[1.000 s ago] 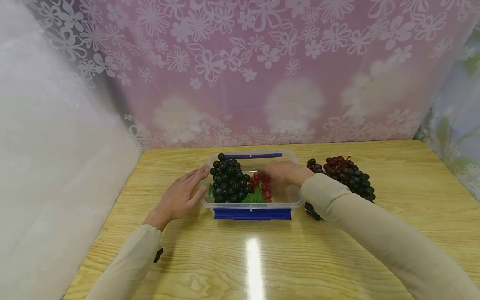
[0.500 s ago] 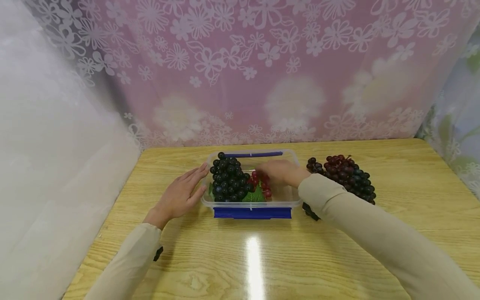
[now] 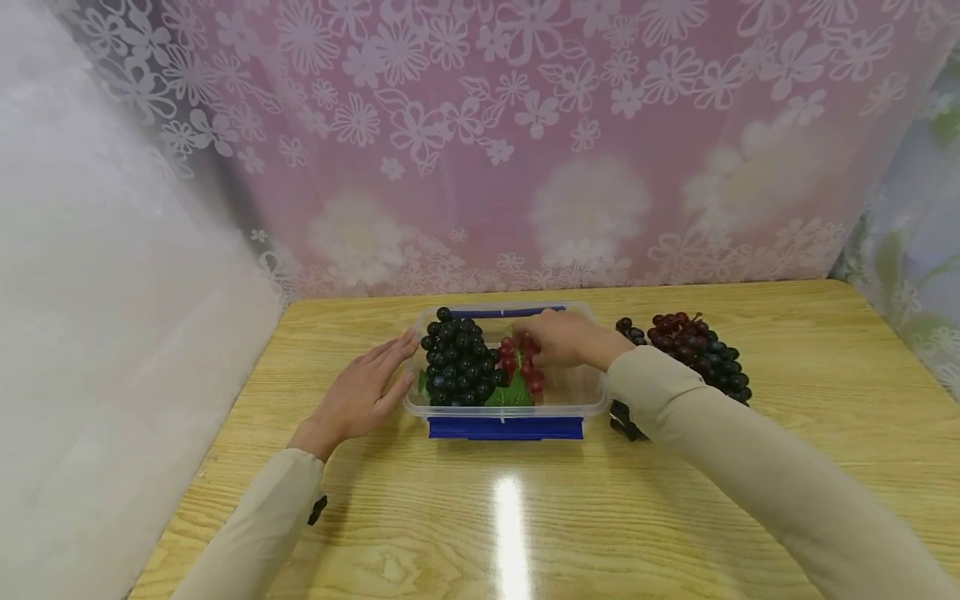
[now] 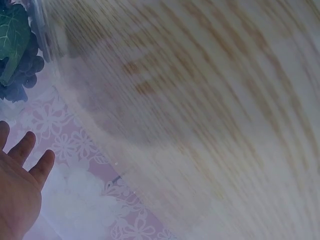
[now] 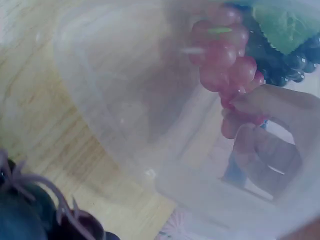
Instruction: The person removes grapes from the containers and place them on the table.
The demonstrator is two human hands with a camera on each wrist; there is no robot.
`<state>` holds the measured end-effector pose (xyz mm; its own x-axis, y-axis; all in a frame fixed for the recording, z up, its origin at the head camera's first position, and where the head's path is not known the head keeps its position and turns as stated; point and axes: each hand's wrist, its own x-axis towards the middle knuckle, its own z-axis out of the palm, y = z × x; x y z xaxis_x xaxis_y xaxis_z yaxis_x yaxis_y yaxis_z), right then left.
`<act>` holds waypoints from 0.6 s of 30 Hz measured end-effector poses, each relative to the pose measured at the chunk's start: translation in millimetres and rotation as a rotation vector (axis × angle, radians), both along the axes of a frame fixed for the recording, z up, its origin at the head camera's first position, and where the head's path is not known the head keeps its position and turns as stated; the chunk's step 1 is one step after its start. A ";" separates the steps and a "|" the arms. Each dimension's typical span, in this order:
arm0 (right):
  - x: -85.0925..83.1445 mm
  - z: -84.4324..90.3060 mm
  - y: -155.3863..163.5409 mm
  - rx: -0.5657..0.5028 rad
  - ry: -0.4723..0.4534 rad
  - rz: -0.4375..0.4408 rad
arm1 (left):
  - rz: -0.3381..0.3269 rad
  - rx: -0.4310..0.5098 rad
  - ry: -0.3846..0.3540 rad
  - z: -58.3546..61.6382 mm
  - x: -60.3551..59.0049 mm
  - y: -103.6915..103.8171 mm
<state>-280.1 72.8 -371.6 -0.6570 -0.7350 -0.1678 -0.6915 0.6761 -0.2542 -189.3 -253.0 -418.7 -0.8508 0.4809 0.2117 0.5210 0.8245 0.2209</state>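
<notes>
A clear plastic box with blue latches sits on the table. Its left part holds a bunch of black grapes. Beside that lies a smaller bunch of red grapes over a green leaf. My right hand reaches inside the box; in the right wrist view, seen through the wall, its thumb and forefinger pinch the end of the red bunch. My left hand has its fingers straight, fingertips right at the box's left rim. The left wrist view shows these fingers spread.
Right of the box lie dark red and black grapes, partly hidden by my right sleeve. The wooden table ends at a flowered pink curtain behind, with a white sheet on the left.
My right hand has shifted slightly toward the back of the box and its fingers show more clearly at the red grapes. The left hand stays at the rim.
</notes>
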 end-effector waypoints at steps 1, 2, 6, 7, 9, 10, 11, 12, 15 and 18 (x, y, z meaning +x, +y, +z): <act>0.7 2.5 1.4 -0.009 0.008 0.005 | -0.001 0.001 -0.001 0.1 0.1 0.4; 1.4 5.0 2.8 -0.018 0.020 0.009 | -0.003 0.003 0.000 0.2 0.1 0.8; 4.0 16.1 8.1 -0.079 0.065 0.023 | -0.005 0.012 -0.006 0.9 1.2 1.4; 4.7 19.1 9.2 -0.095 0.065 0.025 | -0.004 0.012 -0.007 0.9 1.4 1.1; 5.6 25.5 11.8 -0.114 0.063 0.024 | -0.003 0.014 -0.008 1.1 2.0 0.7; 6.2 28.8 13.2 -0.122 0.063 0.022 | -0.003 0.013 -0.007 1.1 2.2 0.6; 7.0 31.9 15.0 -0.129 0.066 0.024 | -0.003 0.013 -0.005 1.2 2.3 0.7; 7.7 35.1 16.7 -0.134 0.069 0.023 | -0.006 0.014 0.000 1.3 2.2 0.8; 10.6 43.1 22.0 -0.156 0.093 0.021 | -0.013 0.018 0.011 2.3 2.1 1.9; 12.5 48.5 26.7 -0.175 0.115 0.015 | -0.014 0.019 0.013 2.8 2.3 2.5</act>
